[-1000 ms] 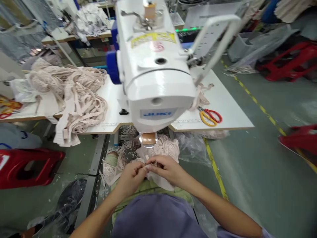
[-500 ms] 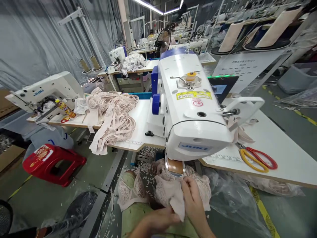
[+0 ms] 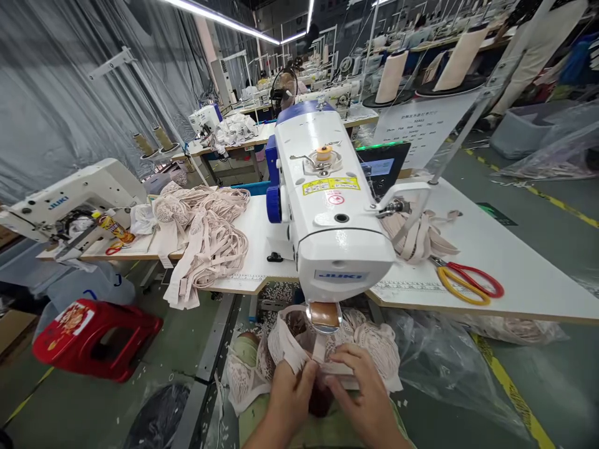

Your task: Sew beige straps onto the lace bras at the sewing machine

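Note:
Just below the head of the white sewing machine, a beige lace bra is spread between my hands. My left hand is closed, its thumb and fingers pinching the bra's edge at the foot of a narrow strap. That strap runs up to the machine's tan guard, which hides the needle area. My right hand curls over the band on the right, thumb and fingers bent round the cloth. More lace bra cups lie behind it, and another cup rests on my lap at the left.
Red-and-yellow scissors lie on the white tabletop at right, near beige straps. A pile of beige bras overhangs the table's left part. A red stool stands on the floor at left; clear plastic hangs below the table.
My left hand has come up to the bra's edge, and my right hand has moved down slightly. The cloth flap has given way to a strap drawn up under the guard. The view has turned right.

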Demonstrator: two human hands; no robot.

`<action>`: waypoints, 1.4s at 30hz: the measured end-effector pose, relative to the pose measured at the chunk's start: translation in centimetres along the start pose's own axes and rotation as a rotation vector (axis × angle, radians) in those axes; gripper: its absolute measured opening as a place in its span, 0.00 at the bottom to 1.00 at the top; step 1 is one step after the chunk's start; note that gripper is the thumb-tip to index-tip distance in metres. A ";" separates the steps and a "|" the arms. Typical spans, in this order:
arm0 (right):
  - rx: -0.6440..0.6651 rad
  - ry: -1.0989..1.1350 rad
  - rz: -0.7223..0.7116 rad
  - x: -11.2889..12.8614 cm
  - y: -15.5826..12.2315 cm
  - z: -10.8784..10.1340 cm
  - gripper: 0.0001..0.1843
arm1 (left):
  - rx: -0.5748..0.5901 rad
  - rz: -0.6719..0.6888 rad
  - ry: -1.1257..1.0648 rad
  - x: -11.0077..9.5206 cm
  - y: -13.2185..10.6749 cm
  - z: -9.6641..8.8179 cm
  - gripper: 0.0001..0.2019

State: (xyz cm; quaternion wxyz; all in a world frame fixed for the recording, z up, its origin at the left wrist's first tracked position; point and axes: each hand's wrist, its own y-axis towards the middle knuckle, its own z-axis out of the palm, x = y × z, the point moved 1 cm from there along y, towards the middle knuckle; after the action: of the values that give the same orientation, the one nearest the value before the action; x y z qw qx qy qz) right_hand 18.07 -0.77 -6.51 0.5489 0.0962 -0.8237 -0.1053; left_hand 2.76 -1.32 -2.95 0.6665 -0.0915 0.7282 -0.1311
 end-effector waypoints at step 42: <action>0.278 0.060 0.090 1.6 3.1 -4.9 0.05 | -0.060 0.058 0.050 -2.1 0.1 2.0 0.15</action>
State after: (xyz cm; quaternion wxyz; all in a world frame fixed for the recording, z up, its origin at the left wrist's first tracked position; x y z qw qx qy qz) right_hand 21.82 1.46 -2.38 0.5589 0.1372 -0.8170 0.0375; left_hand 4.91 -0.75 -1.16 0.6485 -0.0871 0.7506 -0.0922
